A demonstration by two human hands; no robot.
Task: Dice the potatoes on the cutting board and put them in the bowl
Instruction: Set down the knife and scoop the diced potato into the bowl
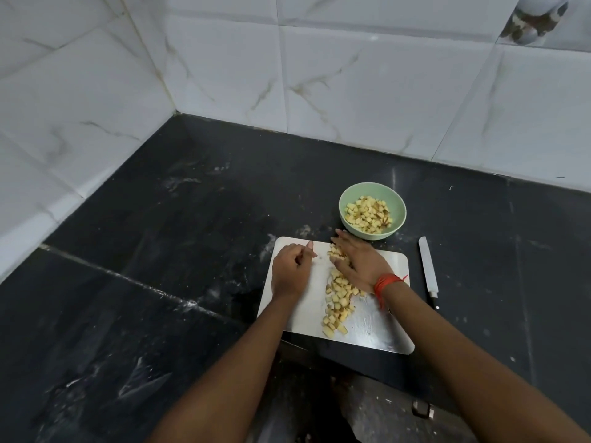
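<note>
A white cutting board (377, 327) lies on the dark counter with a strip of diced potato (337, 303) running down its middle. My right hand (359, 260) lies over the far end of the pile, fingers straight, touching the pieces. My left hand (291, 268) rests on the board's left part with fingers loosely curled, holding nothing that I can see. A light green bowl (347, 195) stands just beyond the board and holds more potato cubes (367, 214).
A knife (428, 270) lies on the counter right of the board, blade pointing away from me. White marbled wall tiles (224, 75) close the counter at the back and left. The counter's front edge runs just below the board.
</note>
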